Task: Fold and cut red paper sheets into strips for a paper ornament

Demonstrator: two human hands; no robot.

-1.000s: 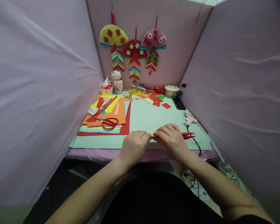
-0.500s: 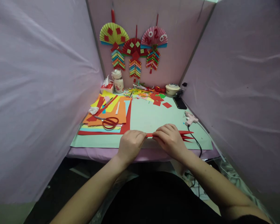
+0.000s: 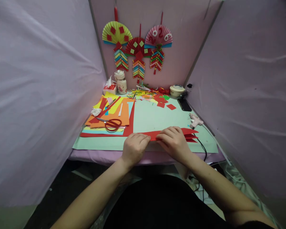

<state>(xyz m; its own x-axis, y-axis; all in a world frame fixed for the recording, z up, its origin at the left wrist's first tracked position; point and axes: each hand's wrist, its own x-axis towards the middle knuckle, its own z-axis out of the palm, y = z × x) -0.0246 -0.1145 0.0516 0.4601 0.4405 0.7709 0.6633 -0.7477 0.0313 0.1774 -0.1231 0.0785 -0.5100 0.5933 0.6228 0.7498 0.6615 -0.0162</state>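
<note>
A folded red paper lies across the front of the table, its pleated layers fanned apart at the right end. My left hand pinches its near edge left of the middle, fingertips pressed on the paper. Just to the right, my right hand grips the same paper, fingers bent over it and thumb at the near edge. A narrow stretch of red shows between the two hands. The paper's underside and parts under my fingers are hidden.
Red-handled scissors lie on orange sheets at the left. A pink glue gun and black phone are at the right. Behind are paper scraps, a bottle and a lidded bowl.
More of the red paper now shows between and behind my hands, as a wider face has turned up. Its right-end layers are spread wider. Both hands stay nearly in place.
</note>
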